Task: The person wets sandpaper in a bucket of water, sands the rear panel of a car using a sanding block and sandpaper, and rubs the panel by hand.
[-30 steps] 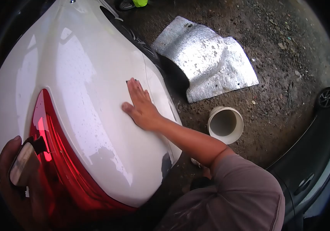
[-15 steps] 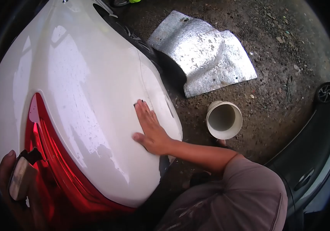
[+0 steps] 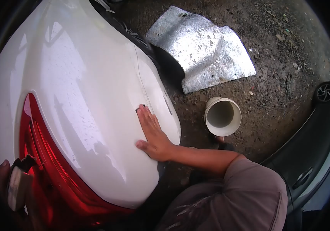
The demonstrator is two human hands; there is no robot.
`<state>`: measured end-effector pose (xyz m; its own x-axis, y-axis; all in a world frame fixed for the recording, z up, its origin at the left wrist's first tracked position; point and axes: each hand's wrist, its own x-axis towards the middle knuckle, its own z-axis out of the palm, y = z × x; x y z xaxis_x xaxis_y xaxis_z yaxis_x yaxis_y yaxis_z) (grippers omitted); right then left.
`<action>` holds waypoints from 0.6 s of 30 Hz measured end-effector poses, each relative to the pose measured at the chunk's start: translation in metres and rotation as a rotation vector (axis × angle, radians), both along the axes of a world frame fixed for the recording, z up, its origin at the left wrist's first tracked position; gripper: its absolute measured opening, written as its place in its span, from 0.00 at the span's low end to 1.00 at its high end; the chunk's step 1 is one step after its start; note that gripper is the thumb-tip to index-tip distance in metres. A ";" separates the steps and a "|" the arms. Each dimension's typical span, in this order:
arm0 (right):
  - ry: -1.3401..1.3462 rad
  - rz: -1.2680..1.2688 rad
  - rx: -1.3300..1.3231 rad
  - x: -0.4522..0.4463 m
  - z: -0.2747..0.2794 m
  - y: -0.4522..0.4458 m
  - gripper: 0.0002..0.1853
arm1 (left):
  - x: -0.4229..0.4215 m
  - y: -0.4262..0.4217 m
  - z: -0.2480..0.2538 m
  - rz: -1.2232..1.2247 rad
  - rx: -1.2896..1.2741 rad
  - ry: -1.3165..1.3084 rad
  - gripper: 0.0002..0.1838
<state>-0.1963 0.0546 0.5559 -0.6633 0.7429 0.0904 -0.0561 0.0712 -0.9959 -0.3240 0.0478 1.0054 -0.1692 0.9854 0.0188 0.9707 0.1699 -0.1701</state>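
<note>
My right hand (image 3: pixel 154 139) lies flat on the white rear side panel (image 3: pixel 107 88) of a car, fingers together and thumb out. Dark corners of what looks like a piece of sandpaper (image 3: pixel 137 110) stick out at its fingertips, pressed against the paint; the rest is hidden under the fingers. At the lower left, in shadow, my left hand (image 3: pixel 3 175) grips a pale, worn block (image 3: pixel 18 188) with a dark, curled sheet (image 3: pixel 27 162) at its top. That hand is beside the red tail light (image 3: pixel 51 154).
A whitish bucket (image 3: pixel 237 122) with cloudy liquid stands on the wet, gritty ground (image 3: pixel 269 111). Behind it lies a silver foil-faced sheet (image 3: pixel 207 50). The car's rear wheel (image 3: pixel 134 36) is beyond the panel. A dark car (image 3: pixel 307 154) stands at right.
My right hand has slid a little down the panel toward me, still flat. The view has shifted slightly, so the car sits further left. My left hand keeps its grip on the block.
</note>
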 end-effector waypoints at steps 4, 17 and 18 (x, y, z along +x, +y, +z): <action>-0.094 -0.068 -0.167 -0.105 -0.029 0.178 0.55 | 0.008 0.004 -0.003 -0.075 -0.012 0.041 0.29; -0.065 -0.033 -0.122 -0.049 -0.019 0.081 0.58 | 0.017 0.010 0.000 -0.128 -0.021 0.123 0.28; -0.068 -0.070 -0.183 -0.076 -0.027 0.124 0.58 | 0.018 0.011 -0.001 -0.122 -0.002 0.134 0.28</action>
